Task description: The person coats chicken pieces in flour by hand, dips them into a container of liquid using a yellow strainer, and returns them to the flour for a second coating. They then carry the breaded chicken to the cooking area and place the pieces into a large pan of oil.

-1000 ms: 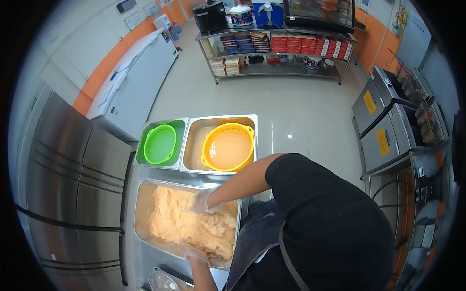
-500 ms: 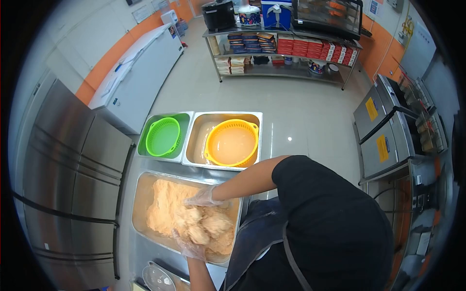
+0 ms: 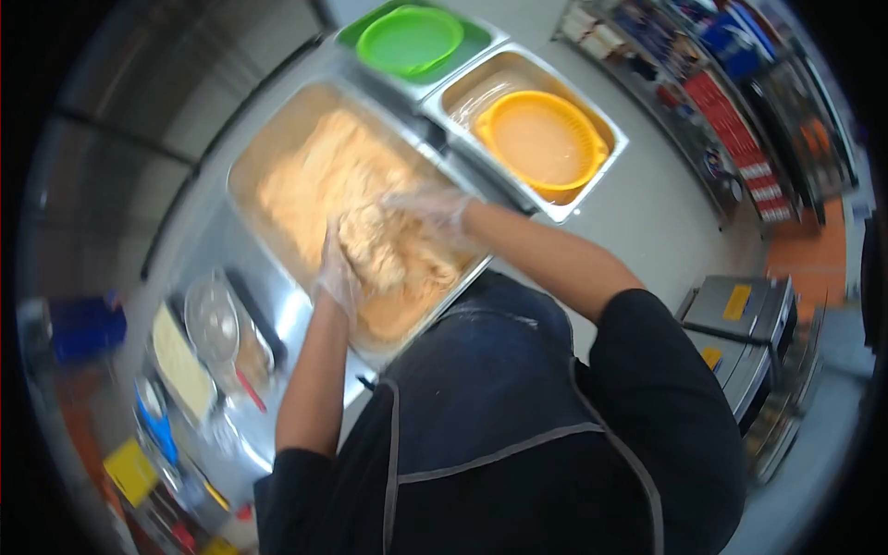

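Observation:
A deep steel pan [image 3: 242, 199] holds pale orange flour [image 3: 319, 171] and a heap of flour-coated pieces [image 3: 375, 245], whose kind I cannot make out under the coating. My left hand [image 3: 339, 277], in a clear plastic glove, cups the near-left side of the heap with its fingers curved around it. Across from it, my right hand [image 3: 435, 215], gloved the same way, grips the heap from the far right; motion blurs its fingers. Both hands stay inside the pan, low over the flour.
Beyond the pan stand a steel pan with a yellow basket [image 3: 592, 153] in cloudy liquid and another with a green basket [image 3: 453, 37]. To the left lie a clear round-lidded container [image 3: 211, 319], a cream-coloured tray [image 3: 180, 365] and a blue-handled tool [image 3: 159, 425]. Shelving [image 3: 638, 92] stands far right.
My view has turned and tilted down, so the pan appears rotated and higher. Both hands remain in the flour, now gathered around the coated pieces from opposite sides.

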Motion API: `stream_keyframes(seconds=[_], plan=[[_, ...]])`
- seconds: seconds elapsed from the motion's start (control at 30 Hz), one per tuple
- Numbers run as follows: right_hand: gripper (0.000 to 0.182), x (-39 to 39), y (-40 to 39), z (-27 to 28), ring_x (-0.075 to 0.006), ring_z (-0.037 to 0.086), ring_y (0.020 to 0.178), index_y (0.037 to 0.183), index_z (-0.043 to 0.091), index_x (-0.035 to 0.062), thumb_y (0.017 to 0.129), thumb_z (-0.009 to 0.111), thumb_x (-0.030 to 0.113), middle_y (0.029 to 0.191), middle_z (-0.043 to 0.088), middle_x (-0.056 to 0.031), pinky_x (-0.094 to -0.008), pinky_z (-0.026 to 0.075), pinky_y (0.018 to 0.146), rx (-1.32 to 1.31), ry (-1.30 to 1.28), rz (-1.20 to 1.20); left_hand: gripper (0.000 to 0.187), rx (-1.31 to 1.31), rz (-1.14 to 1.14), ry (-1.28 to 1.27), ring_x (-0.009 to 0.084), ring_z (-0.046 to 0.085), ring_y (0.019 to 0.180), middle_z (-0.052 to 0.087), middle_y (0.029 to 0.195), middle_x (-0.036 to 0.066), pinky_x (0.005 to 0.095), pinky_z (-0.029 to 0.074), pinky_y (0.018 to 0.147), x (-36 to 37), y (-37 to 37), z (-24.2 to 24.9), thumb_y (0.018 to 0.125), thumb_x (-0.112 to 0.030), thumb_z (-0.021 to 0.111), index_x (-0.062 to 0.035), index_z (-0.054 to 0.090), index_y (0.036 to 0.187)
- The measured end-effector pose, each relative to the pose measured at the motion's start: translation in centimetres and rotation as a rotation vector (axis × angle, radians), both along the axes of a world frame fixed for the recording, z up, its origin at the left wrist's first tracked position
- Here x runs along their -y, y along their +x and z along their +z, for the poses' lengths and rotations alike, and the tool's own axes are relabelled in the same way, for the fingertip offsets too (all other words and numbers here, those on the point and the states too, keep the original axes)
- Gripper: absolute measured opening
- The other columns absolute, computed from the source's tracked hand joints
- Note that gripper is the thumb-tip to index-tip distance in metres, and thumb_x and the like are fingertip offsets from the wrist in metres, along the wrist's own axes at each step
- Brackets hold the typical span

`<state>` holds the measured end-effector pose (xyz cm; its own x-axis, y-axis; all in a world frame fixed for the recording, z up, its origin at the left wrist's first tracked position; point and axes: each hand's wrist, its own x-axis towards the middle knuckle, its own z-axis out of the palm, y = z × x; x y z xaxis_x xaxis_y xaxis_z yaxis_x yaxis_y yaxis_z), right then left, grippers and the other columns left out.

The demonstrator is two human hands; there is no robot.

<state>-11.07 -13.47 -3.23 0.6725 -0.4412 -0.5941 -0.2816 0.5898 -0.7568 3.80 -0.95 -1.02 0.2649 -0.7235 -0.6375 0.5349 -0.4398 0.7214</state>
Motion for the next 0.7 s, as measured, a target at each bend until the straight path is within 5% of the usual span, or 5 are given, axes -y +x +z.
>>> stream_keyframes(seconds=[0.17,0.3,0.53,0.63,0.7], plan=[[0.059,1.8,-2.9,4.7,-0.0216,0.057,0.114,0.131,0.057,0.0059,0.083,0.073,0.036,0.128,0.059,-0.0135,-0.032,0.045,0.097,-0.272,-0.604,0.227,0.075,0.867,-0.335,0.567,0.0288,0.05,0.128,0.051,0.141,0.017,0.0378,0.035,0.108,-2.1,3.7,2.6,0.098,-0.063,0.029,-0.0029,0.05,0.139],[0.044,1.4,-2.6,4.6,-0.0214,0.06,0.11,0.13,0.057,0.0054,0.091,0.062,0.025,0.121,0.062,-0.0153,-0.0293,0.045,0.097,-0.313,-0.367,0.058,0.078,0.719,-0.361,0.339,0.031,0.044,0.134,0.046,0.144,0.022,0.0385,0.032,0.111,-2.4,6.6,2.1,0.094,-0.067,0.036,-0.0035,0.053,0.137],[0.037,2.1,2.0,-4.6,-0.0318,0.06,0.113,0.124,0.059,0.0041,0.088,0.051,0.006,0.115,0.063,-0.0204,-0.0378,0.045,0.098,-0.823,-1.49,1.076,0.058,1.256,-0.623,0.259,0.0357,0.056,0.117,0.059,0.125,0.025,0.0406,0.042,0.101,2.9,6.4,-4.8,0.094,-0.049,0.049,0.0014,0.062,0.119],[0.029,2.5,3.6,-7.9,-0.0318,0.064,0.107,0.109,0.07,0.0032,0.083,0.062,0.013,0.111,0.067,-0.018,-0.0406,0.051,0.089,-0.828,-1.752,0.833,0.047,1.235,-0.733,0.217,0.0331,0.062,0.101,0.065,0.111,0.024,0.0407,0.046,0.091,4.2,7.1,-10.1,0.092,-0.039,0.056,0.0015,0.063,0.113],[0.027,2.7,5.5,-8.2,-0.031,0.063,0.11,0.105,0.071,0.0031,0.084,0.062,0.017,0.112,0.067,-0.018,-0.0392,0.051,0.088,-0.758,-1.392,0.514,0.043,1.104,-0.815,0.205,0.0306,0.063,0.09,0.067,0.103,0.022,0.04,0.048,0.083,4.4,7.8,-11.1,0.088,-0.036,0.064,0.0032,0.065,0.107]])
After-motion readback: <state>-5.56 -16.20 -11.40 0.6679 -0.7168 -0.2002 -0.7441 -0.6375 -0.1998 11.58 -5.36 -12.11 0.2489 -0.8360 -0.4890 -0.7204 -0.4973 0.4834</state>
